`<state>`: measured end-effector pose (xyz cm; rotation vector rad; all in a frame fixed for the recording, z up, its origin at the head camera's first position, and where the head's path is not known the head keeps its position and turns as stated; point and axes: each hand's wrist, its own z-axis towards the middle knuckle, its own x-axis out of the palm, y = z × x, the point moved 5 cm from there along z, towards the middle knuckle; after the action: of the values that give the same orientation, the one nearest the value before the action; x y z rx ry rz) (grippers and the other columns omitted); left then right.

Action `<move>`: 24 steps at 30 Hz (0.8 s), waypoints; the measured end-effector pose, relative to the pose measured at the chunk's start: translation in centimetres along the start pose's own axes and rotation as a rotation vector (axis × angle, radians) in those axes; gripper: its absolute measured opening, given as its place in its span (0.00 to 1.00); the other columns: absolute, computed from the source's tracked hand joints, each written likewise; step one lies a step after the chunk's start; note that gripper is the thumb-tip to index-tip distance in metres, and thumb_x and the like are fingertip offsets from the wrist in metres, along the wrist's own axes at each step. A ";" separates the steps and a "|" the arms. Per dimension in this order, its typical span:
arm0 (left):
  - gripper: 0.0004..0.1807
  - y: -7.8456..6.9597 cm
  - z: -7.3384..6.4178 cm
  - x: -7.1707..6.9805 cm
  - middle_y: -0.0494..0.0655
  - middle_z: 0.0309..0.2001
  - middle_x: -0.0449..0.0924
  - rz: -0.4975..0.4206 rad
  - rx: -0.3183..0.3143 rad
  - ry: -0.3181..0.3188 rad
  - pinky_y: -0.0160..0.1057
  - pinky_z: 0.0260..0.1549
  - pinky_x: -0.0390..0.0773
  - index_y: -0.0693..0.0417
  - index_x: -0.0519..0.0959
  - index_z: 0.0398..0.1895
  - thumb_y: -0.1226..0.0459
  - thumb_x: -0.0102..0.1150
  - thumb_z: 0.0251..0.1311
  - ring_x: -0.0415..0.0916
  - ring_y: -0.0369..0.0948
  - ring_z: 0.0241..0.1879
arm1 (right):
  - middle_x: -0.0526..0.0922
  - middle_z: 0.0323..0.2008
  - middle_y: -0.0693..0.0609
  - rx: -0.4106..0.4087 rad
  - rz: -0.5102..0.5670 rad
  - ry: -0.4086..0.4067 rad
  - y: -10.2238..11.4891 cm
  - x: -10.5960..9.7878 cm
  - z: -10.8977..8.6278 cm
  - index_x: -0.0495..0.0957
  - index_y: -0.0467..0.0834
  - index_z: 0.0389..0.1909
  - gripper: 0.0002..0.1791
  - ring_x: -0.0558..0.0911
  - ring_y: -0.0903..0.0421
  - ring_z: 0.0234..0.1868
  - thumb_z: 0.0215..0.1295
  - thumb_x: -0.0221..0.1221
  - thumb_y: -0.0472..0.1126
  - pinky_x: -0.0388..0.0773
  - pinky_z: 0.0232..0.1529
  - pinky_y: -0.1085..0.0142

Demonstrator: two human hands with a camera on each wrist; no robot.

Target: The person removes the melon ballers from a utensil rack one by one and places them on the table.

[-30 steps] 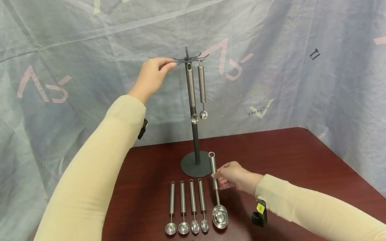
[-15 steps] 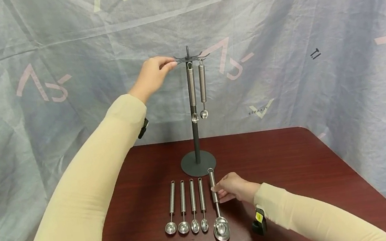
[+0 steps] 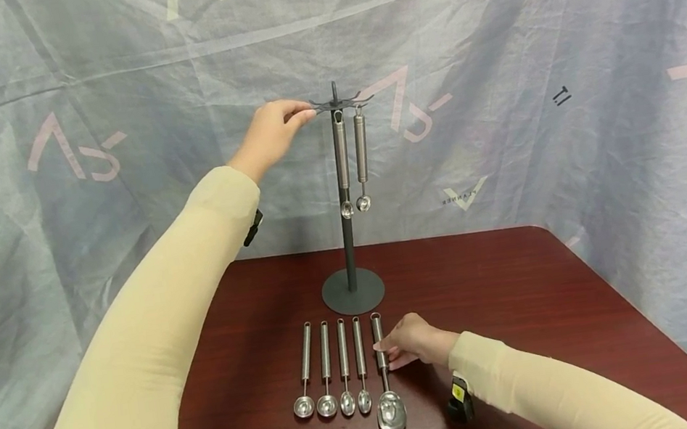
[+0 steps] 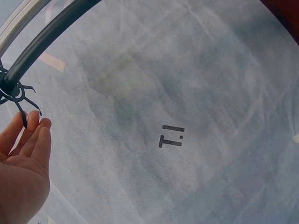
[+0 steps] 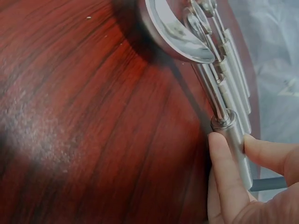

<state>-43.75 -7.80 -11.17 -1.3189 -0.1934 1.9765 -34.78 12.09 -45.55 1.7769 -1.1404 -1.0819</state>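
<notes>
My left hand (image 3: pixel 271 133) reaches up and pinches the tip of a hook on the dark metal hanging rack (image 3: pixel 349 250). In the left wrist view the fingertips meet that hook (image 4: pixel 22 116). Two small steel scoops hang by their end rings, one in front of the pole (image 3: pixel 341 152) and one on its right (image 3: pixel 361 149). Down at the table, my right hand (image 3: pixel 415 340) pinches the handle of a large oval steel scoop (image 3: pixel 391 413) between thumb and fingers. Its bowl points towards me. In the right wrist view this scoop (image 5: pixel 175 35) shows close up, beside the others.
Left of the large scoop lies a row of several smaller steel scoops (image 3: pixel 343 350), handles pointing away. The rack's round base (image 3: pixel 353 292) stands just behind them on the dark red table (image 3: pixel 471 277). A grey printed cloth (image 3: pixel 456 30) hangs behind.
My right hand has brought the large scoop nearer to me and slightly left, into line with the row. My left hand has stayed at the rack.
</notes>
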 end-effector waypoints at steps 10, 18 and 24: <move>0.24 0.0 -0.1 -0.1 0.47 0.65 0.72 -0.004 -0.006 0.005 0.41 0.66 0.66 0.50 0.73 0.65 0.50 0.46 0.72 0.69 0.43 0.65 | 0.77 0.27 0.43 -0.003 -0.017 0.022 -0.2 0.3 0.3 0.80 0.28 0.35 0.09 0.78 0.53 0.25 0.57 0.67 0.31 0.86 0.32 0.58; 0.24 0.0 0.0 0.0 0.47 0.65 0.72 0.005 -0.001 0.001 0.41 0.67 0.66 0.50 0.73 0.65 0.50 0.46 0.72 0.69 0.43 0.65 | 0.76 0.27 0.44 -0.015 -0.021 0.047 -0.1 0.3 0.1 0.80 0.28 0.34 0.08 0.77 0.54 0.25 0.59 0.65 0.32 0.86 0.32 0.59; 0.24 -0.1 0.0 0.0 0.46 0.65 0.73 0.000 -0.012 0.001 0.40 0.66 0.67 0.50 0.73 0.65 0.50 0.47 0.72 0.69 0.42 0.65 | 0.75 0.25 0.45 -0.012 -0.027 0.041 0.0 0.3 0.1 0.80 0.30 0.34 0.09 0.76 0.54 0.24 0.59 0.66 0.33 0.86 0.32 0.58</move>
<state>-43.75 -7.74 -11.14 -1.3274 -0.2050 1.9772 -34.79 11.85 -45.68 1.8016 -1.0862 -1.0609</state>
